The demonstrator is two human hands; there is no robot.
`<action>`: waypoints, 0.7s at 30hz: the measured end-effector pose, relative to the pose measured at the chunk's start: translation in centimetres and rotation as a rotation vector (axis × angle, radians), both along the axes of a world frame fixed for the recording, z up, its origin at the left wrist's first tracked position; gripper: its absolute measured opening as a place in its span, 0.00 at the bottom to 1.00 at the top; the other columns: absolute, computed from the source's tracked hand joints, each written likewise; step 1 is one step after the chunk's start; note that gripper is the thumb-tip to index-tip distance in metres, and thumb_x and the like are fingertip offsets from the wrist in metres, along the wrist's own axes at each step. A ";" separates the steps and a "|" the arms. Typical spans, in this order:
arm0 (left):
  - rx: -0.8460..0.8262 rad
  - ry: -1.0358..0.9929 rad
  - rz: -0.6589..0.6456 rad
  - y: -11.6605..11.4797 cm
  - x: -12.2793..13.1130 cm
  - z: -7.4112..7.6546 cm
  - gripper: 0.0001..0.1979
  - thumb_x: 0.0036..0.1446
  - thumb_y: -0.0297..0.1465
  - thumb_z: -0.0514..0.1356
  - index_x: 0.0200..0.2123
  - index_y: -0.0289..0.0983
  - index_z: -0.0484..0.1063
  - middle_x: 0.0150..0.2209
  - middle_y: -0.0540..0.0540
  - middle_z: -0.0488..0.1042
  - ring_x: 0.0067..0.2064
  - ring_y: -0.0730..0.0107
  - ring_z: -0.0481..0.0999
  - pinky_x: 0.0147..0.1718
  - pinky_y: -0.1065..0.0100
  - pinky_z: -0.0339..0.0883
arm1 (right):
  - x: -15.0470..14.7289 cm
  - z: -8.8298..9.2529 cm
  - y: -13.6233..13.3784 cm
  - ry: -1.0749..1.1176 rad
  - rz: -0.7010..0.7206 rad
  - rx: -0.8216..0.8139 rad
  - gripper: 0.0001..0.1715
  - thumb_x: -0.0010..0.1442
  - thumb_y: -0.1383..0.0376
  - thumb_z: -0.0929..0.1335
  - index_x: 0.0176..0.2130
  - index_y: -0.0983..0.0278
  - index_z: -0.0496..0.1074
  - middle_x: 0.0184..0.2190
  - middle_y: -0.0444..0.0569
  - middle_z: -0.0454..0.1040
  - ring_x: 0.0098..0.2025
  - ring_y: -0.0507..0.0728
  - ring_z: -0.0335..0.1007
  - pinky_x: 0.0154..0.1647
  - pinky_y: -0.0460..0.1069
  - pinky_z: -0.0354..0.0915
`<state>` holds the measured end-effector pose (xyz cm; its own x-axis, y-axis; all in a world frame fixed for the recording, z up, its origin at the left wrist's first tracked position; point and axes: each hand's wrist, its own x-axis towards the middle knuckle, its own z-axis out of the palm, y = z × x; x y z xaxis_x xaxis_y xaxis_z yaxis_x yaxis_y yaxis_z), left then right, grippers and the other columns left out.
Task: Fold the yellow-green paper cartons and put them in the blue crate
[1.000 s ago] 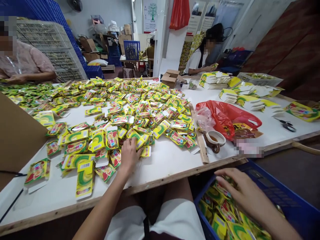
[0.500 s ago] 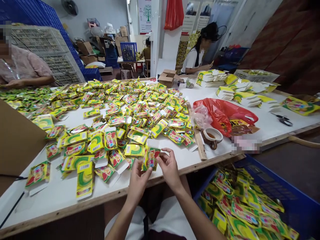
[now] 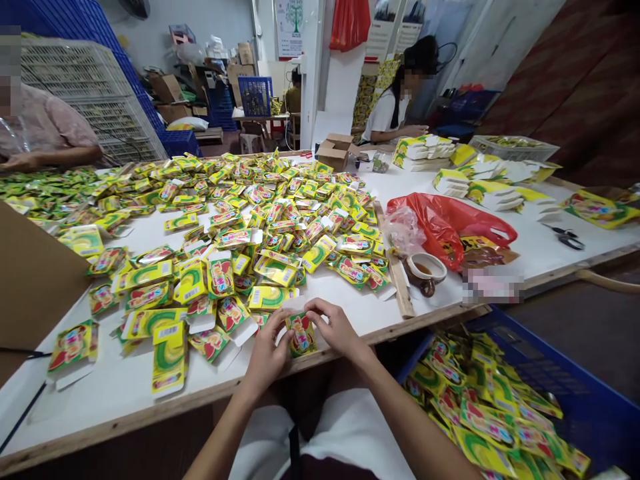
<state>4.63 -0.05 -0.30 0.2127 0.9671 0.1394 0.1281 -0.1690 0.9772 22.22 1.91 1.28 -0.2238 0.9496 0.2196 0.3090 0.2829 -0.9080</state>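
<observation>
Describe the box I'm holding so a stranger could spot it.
Find the white table heaped with yellow boxes. At its near wooden edge, look between the left hand and the right hand. The small box there shows a red and green front and, unlike neighbours lying loose, is held.

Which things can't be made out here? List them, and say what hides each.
All in the head view:
- Inside of the small box: hidden by its printed front and by the left hand and right hand.
- Bottom of the blue crate: covered by top packs; the picture's edge cuts the crate off.
- Fan: cut off by the top edge.
- Pink thing: blurred into squares.
- Poster: small print too small.
</observation>
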 end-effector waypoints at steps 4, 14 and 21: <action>0.039 -0.083 0.093 -0.3 1.0 0.1 0.18 0.57 0.28 0.55 0.52 0.40 0.63 0.52 0.41 0.71 0.55 0.61 0.69 0.53 0.57 0.64 | -0.4 0.2 0.6 0.097 -0.062 0.013 0.05 0.59 0.66 0.65 0.37 0.62 0.70 0.32 0.45 0.73 0.36 0.54 0.70 0.40 0.49 0.67; 0.045 -0.054 0.208 -0.7 2.2 1.5 0.07 0.57 0.33 0.58 0.38 0.38 0.72 0.41 0.44 0.76 0.45 0.64 0.74 0.47 0.62 0.67 | -0.8 1.4 -1.4 0.119 -0.076 0.053 0.06 0.59 0.65 0.67 0.36 0.62 0.74 0.35 0.48 0.76 0.40 0.57 0.71 0.43 0.51 0.66; -0.009 -0.071 0.240 0.0 2.4 1.4 0.09 0.57 0.34 0.58 0.38 0.37 0.72 0.37 0.45 0.76 0.38 0.67 0.75 0.40 0.67 0.68 | -0.7 1.5 -0.6 0.070 -0.117 0.020 0.05 0.58 0.65 0.67 0.34 0.63 0.74 0.30 0.46 0.75 0.33 0.54 0.70 0.37 0.48 0.65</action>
